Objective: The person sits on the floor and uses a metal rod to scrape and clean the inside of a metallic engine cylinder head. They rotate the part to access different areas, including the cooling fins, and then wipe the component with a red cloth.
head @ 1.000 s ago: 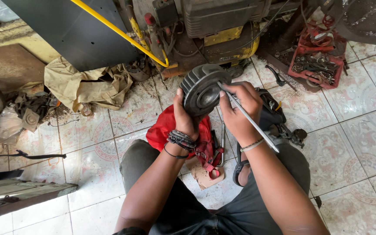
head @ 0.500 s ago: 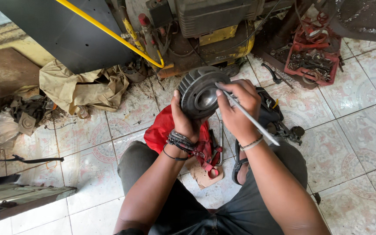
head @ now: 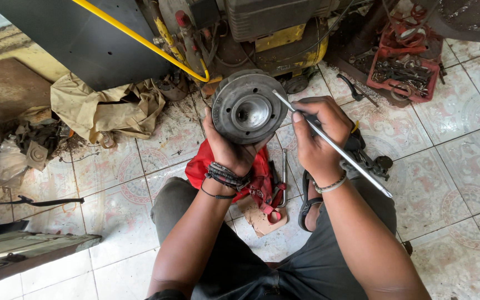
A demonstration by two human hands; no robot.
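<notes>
**Round metal part held up, rod tip at its rim**

The left hand [head: 229, 147] cups a round grey metal part [head: 249, 108] from below, fingers wrapped about its edge, its open face turned up toward the camera so the bore shows. The right hand [head: 315, 136] is closed around a thin metal rod [head: 334, 145], its tip just at the part's rim. Beneath lies a red cloth [head: 256, 172] on the tiled floor [head: 451, 166]. Farther off stand a yellow machine [head: 284, 39] and a red tool tray [head: 404, 72].
</notes>
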